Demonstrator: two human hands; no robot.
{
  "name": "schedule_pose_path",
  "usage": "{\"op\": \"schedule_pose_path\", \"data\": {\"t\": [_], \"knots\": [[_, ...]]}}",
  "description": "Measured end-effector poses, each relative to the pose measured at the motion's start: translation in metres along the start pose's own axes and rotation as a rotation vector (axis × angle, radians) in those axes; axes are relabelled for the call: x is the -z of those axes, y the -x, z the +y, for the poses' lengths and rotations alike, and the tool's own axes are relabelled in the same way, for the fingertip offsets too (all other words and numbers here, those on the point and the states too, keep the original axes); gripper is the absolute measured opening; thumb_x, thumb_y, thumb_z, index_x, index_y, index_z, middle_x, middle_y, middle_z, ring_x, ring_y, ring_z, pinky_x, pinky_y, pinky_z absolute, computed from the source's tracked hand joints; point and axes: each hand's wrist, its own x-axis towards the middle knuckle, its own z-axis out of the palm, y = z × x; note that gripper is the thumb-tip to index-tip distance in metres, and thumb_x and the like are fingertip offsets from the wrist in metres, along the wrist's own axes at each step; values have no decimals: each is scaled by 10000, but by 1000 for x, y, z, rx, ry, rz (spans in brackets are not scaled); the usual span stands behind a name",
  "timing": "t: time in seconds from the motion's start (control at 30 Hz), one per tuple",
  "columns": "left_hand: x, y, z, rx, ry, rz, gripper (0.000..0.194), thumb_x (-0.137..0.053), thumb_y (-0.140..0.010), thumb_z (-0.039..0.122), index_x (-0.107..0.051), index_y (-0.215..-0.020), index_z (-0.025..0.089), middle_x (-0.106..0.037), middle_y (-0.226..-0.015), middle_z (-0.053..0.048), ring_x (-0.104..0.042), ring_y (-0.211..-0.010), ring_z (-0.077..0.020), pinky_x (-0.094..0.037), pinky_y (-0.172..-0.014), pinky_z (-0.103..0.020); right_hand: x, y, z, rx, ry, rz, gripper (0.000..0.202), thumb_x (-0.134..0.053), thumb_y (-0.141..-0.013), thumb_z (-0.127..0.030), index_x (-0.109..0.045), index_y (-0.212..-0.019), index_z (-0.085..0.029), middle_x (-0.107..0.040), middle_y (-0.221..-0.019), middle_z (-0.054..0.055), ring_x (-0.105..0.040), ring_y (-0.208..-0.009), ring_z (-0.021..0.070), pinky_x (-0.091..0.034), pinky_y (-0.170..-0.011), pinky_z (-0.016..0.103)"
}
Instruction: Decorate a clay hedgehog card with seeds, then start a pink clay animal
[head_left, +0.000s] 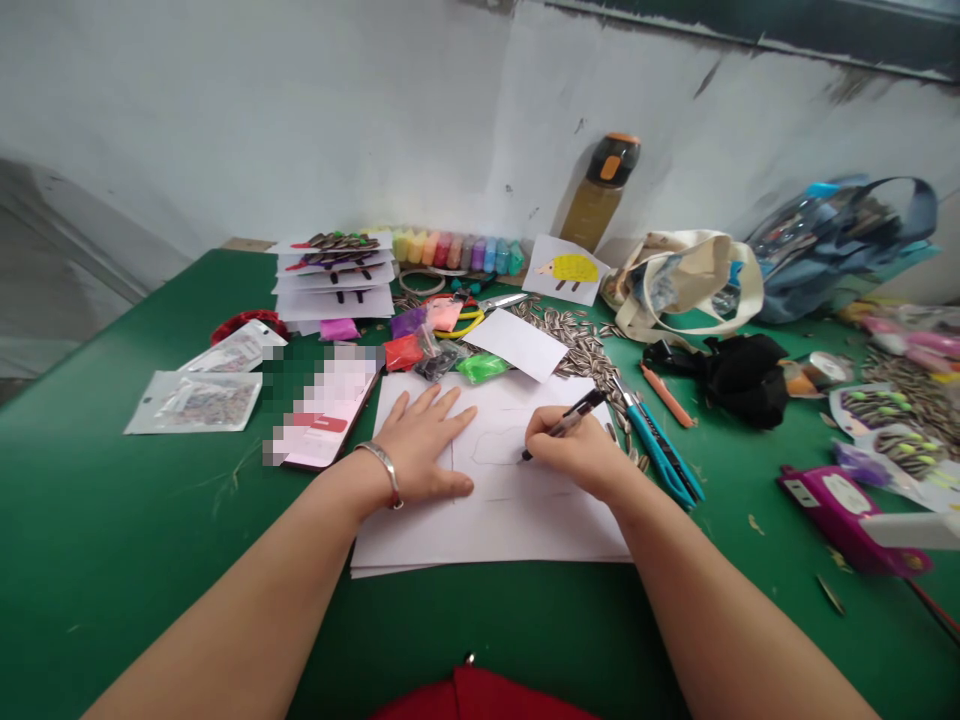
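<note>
Green table (187, 520) is bordered by a pale wall (262, 120). On it, white paper (487, 530) is laid flat close to the person, probably for easy reach. It is covered partly by the left hand (416, 445), palm down, fingers spread and nothing grasped, perhaps so that slipping is prevented. The pen (581, 408) is pinched, tilted, in the closed right hand (577, 450), seemingly for fine control. The paper looks smooth, marked with a thin, rounded outline (495, 464) and short, faint lines.
</note>
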Motion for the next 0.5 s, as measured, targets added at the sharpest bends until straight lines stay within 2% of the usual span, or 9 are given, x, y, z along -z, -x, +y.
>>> {"op": "schedule_pose_path", "data": {"t": [0.2,0.5], "knots": [[1,0,0,2,-4,-4,946,-611,-644,635,-274,-1450,274,-101,-1556,-112,-41,-1417,-348,-62,-1101,-584,8,-2,3,-37,18,19,84,-510,-634,-193,-532,-554,-184,-424,-495,-48,-380,-526,105,-263,-465,232],[-1,-1,-1,5,-2,-4,943,-605,-647,642,-276,-1450,270,-104,-1555,-111,-33,-1418,-344,-55,-1104,-583,16,-3,8,-20,104,66,95,-497,-635,-191,-497,-539,-190,-436,-494,-46,-405,-524,112,-280,-472,238]]}}
